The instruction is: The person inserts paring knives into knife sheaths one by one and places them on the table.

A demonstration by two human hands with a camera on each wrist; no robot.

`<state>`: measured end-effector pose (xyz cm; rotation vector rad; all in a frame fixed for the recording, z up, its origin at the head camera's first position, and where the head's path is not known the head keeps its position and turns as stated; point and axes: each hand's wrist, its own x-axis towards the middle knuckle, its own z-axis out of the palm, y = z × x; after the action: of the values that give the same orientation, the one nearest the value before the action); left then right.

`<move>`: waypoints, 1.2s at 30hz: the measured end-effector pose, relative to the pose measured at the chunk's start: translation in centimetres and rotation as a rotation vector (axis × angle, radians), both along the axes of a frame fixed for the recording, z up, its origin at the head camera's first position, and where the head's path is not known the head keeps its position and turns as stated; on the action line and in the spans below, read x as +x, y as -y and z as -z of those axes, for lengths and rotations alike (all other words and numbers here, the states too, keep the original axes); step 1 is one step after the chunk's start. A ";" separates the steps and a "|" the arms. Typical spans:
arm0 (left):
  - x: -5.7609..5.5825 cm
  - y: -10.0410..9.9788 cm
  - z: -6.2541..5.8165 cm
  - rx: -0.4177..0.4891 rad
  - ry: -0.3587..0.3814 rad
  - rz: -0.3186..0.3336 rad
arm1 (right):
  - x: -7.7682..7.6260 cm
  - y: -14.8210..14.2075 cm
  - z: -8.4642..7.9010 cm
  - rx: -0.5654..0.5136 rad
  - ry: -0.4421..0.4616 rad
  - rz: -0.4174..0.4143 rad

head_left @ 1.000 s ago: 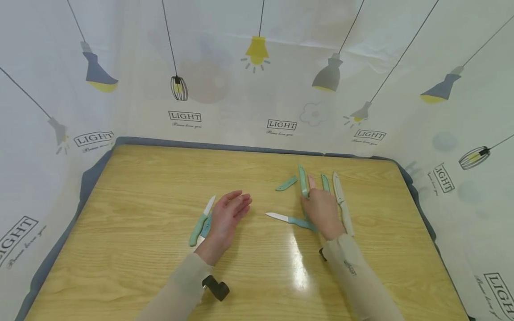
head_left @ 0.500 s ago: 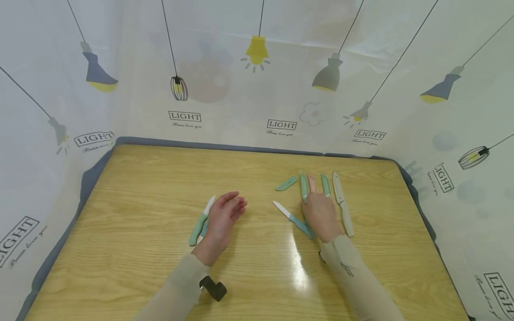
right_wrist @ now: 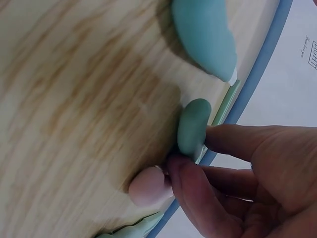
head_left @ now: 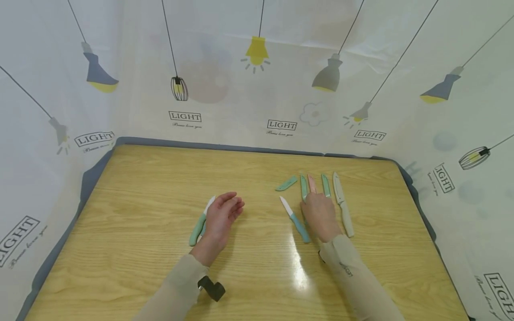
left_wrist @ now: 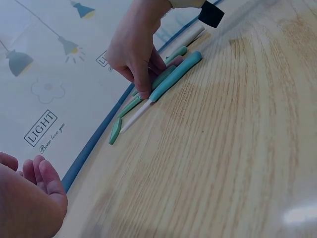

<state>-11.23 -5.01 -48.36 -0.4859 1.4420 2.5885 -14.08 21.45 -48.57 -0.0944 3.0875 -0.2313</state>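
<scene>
My right hand (head_left: 321,214) pinches the handle of a green knife (right_wrist: 194,126) between thumb and fingers; its green-covered blade end (head_left: 304,186) points away from me. Just left of that hand lies a small knife with a blue handle (head_left: 300,228) and bare white blade. To its right are a pink knife (head_left: 312,183), another green one (head_left: 325,185) and a larger cream knife (head_left: 344,211). A loose green sheath (head_left: 286,183) lies behind the blue knife. My left hand (head_left: 218,218) hovers with relaxed fingers, holding nothing, beside a green-handled knife (head_left: 196,230) with a bare blade.
A blue piece (head_left: 203,230) shows partly behind the left hand. The wooden table (head_left: 160,178) has a grey-blue edge at the back. A white curtain printed with lamps (head_left: 233,102) encloses it on the back and sides.
The blue knife has swung from nearly sideways to pointing away. The green knife in my right hand has shifted slightly towards me. My left hand has drifted a little left.
</scene>
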 end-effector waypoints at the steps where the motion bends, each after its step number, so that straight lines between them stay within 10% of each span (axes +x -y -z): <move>1: 0.0 0.0 0.0 0.001 0.003 -0.002 | 0.0 0.0 0.0 0.003 -0.007 -0.003; 18: -0.7 -0.7 -0.1 -0.128 -0.062 0.039 | 2.4 -1.1 -1.8 -0.077 -0.090 0.060; 36: -2.9 -3.9 0.0 -0.845 -0.445 0.336 | 4.9 -3.2 -1.9 -0.139 -0.349 -0.017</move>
<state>-14.09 -1.12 -48.38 0.2802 2.4882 1.7902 -9.15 24.68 -46.67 -0.1846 3.4096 -0.4769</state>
